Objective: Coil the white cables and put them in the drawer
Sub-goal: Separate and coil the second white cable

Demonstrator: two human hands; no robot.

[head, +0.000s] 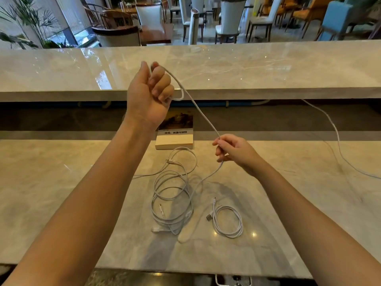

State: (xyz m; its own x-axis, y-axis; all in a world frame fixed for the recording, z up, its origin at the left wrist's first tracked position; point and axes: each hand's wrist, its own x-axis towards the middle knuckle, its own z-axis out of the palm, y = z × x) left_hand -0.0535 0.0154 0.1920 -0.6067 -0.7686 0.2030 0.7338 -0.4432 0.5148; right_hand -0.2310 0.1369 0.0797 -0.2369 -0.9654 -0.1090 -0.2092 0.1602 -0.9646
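A dining room fills the background, with white high-backed chairs [228,15], dark wooden tables and a leafy plant [22,21] at the far left. In front of it runs a raised, glossy marble ledge [268,65], and below and nearer lies the wide marble counter [61,193], pale beige with grey veins.

Two bare forearms reach over the counter. The left hand [148,93] is lifted in front of the ledge, its fingers curled tight into a fist round a white cable [198,108], and a short loop of it sticks out below the little finger. The cable slants down to the right hand [235,151], which pinches it between thumb and forefinger, the other fingers loosely curled beneath. From there it drops to a loose tangle of cables [171,199] sprawled on the counter between the arms.

Another white lead [338,141] trails from under the ledge across the counter's right side, well apart from the rest. A book [175,133] lies flat beyond the tangle, partly hidden by the left wrist. Its cover carries a dark picture and a line of Chinese characters too blurred to read. Just right of the tangle sits a small coiled cable [227,221], its USB plug [209,216] pointing left.
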